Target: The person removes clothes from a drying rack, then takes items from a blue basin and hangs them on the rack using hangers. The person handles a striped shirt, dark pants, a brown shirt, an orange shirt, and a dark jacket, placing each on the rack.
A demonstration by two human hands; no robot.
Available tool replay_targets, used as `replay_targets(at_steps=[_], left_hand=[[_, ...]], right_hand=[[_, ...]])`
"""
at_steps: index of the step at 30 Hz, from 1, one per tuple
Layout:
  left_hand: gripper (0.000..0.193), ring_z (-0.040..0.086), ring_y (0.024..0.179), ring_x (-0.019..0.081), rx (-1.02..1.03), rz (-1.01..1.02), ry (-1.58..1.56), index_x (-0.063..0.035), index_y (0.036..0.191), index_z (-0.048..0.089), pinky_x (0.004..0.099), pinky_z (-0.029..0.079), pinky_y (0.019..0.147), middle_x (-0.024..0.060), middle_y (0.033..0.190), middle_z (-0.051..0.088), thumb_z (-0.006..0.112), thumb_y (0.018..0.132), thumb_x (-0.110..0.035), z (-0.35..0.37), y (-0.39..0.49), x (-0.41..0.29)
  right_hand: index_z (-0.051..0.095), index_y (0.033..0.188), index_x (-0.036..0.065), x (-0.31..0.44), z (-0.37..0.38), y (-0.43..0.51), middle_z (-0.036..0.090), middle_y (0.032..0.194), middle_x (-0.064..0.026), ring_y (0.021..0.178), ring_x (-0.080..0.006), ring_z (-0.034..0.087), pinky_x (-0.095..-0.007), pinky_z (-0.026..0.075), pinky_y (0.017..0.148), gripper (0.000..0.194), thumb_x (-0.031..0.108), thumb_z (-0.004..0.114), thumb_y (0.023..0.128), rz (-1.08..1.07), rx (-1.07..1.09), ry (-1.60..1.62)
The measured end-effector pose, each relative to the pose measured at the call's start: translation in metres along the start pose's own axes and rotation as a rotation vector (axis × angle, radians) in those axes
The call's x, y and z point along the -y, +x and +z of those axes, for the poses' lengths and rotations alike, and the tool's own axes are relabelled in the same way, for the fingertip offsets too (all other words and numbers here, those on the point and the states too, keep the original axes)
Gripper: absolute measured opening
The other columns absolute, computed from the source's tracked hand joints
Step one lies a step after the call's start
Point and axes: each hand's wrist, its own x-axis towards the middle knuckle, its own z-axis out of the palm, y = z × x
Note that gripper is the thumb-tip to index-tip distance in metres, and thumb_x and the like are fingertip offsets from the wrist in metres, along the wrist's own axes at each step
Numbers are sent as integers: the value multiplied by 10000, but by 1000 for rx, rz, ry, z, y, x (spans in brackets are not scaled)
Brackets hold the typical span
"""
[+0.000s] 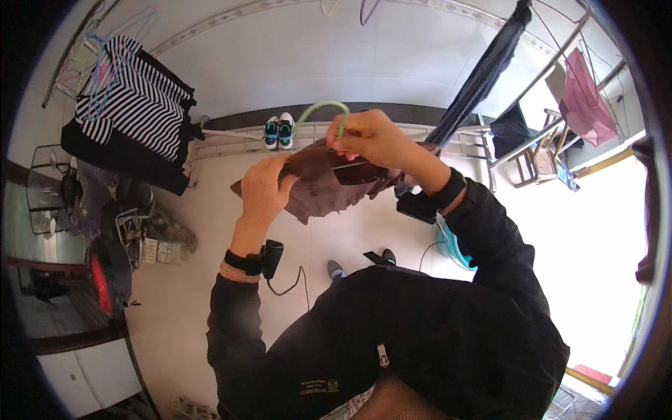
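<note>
A dark brown garment (310, 189) hangs at chest height in front of me, folded and draped so its shape is hard to read. From its top rises the hook of a light green clothes hanger (319, 105). My right hand (370, 137) grips the hanger near the base of this hook, fingers curled round it. My left hand (266, 186) pinches the garment's left upper end, thumb on the near side. Most of the hanger is hidden by the cloth and my right hand.
Behind the garment stands a white metal rack (236, 137) bearing a pair of sneakers (279, 131). Striped clothing (139, 100) hangs at left above a parked two-wheeler (113, 252). Dark trousers (480, 73) hang at right. A turquoise basin (455, 247) is on the floor (325, 236).
</note>
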Motion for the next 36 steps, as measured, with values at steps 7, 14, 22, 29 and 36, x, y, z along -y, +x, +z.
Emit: replay_targets(at_steps=[7, 14, 22, 29, 36], left_hand=[[156, 618, 620, 206, -90, -430, -294, 24, 854, 668, 315, 475, 594, 115, 725, 673, 693, 733, -72, -25, 9, 7], [151, 586, 660, 108, 75, -382, -305, 34, 855, 662, 269, 476, 613, 66, 733, 667, 698, 738, -55, -58, -1, 43], [164, 559, 609, 127, -180, -218, -134, 47, 864, 644, 273, 457, 580, 114, 720, 630, 671, 734, -50, -153, 2, -4], [181, 366, 565, 87, -80, -504, 60, 47, 732, 546, 268, 351, 501, 61, 564, 428, 674, 783, -70, -124, -35, 25], [167, 400, 556, 39, -283, -616, -140, 9, 688, 571, 217, 336, 503, -33, 583, 506, 724, 742, -29, -146, -48, 25]], right_hand=[[617, 1094, 40, 1, -66, -21, 663, 986, -141, 869, -320, 628, -346, 488, 779, 316, 246, 636, 856, -369, -128, -675], [660, 945, 27, -68, -67, -33, 634, 927, -176, 846, -353, 607, -392, 483, 738, 209, 203, 621, 839, -19, 14, -704], [638, 913, 31, -3, -47, -2, 614, 866, -156, 784, -360, 591, -409, 485, 703, 153, 85, 625, 770, -390, -296, -573], [634, 920, -3, -45, -1, 30, 604, 801, -125, 735, -272, 580, -312, 478, 701, 186, -21, 604, 737, -164, -91, -694], [671, 850, 12, -47, -9, 62, 643, 836, -23, 748, -105, 583, -252, 481, 673, 133, -52, 647, 736, -15, -14, 1]])
